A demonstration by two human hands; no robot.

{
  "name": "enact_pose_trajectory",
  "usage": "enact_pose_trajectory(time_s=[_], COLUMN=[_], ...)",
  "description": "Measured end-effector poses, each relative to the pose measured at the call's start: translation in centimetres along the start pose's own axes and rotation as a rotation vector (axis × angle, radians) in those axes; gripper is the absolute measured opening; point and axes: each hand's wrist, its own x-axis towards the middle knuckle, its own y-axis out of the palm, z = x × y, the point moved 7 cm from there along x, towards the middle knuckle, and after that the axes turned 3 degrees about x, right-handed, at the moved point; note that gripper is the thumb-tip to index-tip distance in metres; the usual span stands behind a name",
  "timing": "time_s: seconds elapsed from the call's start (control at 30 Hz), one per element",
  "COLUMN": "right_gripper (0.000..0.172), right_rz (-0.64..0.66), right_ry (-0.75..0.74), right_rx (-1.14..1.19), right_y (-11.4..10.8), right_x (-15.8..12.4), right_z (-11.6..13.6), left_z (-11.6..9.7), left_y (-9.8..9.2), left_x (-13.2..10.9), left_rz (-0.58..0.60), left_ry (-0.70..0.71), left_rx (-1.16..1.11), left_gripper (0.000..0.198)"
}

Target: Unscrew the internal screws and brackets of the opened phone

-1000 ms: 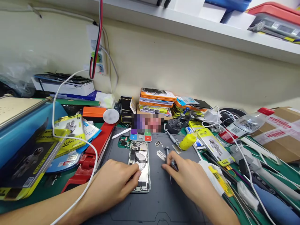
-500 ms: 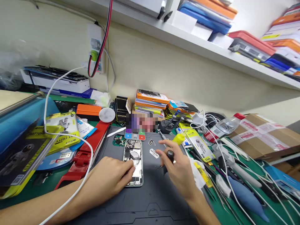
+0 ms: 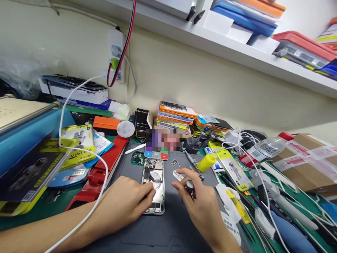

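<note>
An opened phone (image 3: 158,198) lies on the dark work mat (image 3: 163,233), its inner parts showing. My left hand (image 3: 129,200) is closed over the phone's left edge, thumb and forefinger pressed together; anything between them is hidden. To the right of the phone, my right hand (image 3: 201,200) grips a small screwdriver (image 3: 189,184) with a dark handle and pale round cap. Its shaft is mostly hidden by my fingers. A white printed label (image 3: 178,175) and small metal parts (image 3: 175,163) lie just beyond my right fingertips.
A small green circuit board (image 3: 138,159) sits beyond the phone. A yellow bottle (image 3: 206,162) stands at the mat's right, near a screwdriver holder (image 3: 193,143). Tweezers and white cables crowd the right side. A white cable (image 3: 101,196) crosses above my left forearm.
The whole view has shifted, so things appear further right. My right hand has turned slightly, and the screwdriver's cap now faces me more. My left hand keeps its place on the phone.
</note>
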Motion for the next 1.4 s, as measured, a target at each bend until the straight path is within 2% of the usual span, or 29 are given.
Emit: enact_pose_trajectory(time_s=[0.17, 0.27, 0.4, 0.53, 0.63, 0.73, 0.8, 0.87, 0.93, 1.03, 1.2, 1.4], right_gripper=[0.025, 0.023, 0.021, 0.019, 0.024, 0.038, 0.048, 0.055, 0.055, 0.052, 0.056, 0.054], right_rz=[-0.097, -0.1, -0.114, -0.092, -0.03, 0.006, -0.019, -0.099, -0.165, -0.129, -0.081, -0.059], right_ry=[-0.081, -0.106, -0.047, 0.006, -0.016, -0.016, 0.024, 0.066, 0.1, 0.124, -0.107, 0.002], right_rx=[-0.01, -0.024, -0.025, 0.066, 0.113, 0.107, 0.118, 0.204, 0.373, 0.557, 0.392, 0.471], right_y=[-0.3, -0.1, 0.1, 0.5, 1.2, 1.8, 2.0, 2.1, 2.5, 4.1, 5.0, 5.2], right_x=[0.0, -0.1, -0.4, -0.6, -0.5, -0.5, -0.5, -0.6, -0.7, -0.8, -1.3, -1.1], right_z=[1.0, 1.4, 1.2, 1.0, 1.5, 1.5, 1.2, 1.1, 1.3, 2.1, 4.0, 3.0], left_z=[0.4, 0.4, 0.3, 0.5, 0.6, 0.5, 0.6, 0.8, 1.1, 1.3, 1.1, 1.2], left_y=[0.0, 0.0, 0.0, -0.4, -0.8, -1.1, -1.3, -1.4, -1.3, -1.1, -0.8, -1.0], left_x=[-0.1, -0.2, -0.3, -0.3, -0.2, -0.1, -0.1, -0.1, -0.1, -0.1, 0.0, 0.3], left_rz=[-0.038, -0.037, -0.008, -0.003, -0.004, 0.003, 0.003, 0.006, 0.017, 0.047, 0.136, 0.178], left_ry=[0.009, 0.016, 0.02, -0.035, -0.061, -0.06, -0.057, -0.065, -0.089, -0.1, -0.073, -0.054], left_rx=[0.03, 0.008, -0.005, 0.021, 0.046, 0.07, 0.069, 0.021, -0.055, -0.1, -0.116, -0.156], left_gripper=[0.035, 0.036, 0.035, 0.04, 0.041, 0.039, 0.037, 0.035, 0.033, 0.027, 0.028, 0.026])
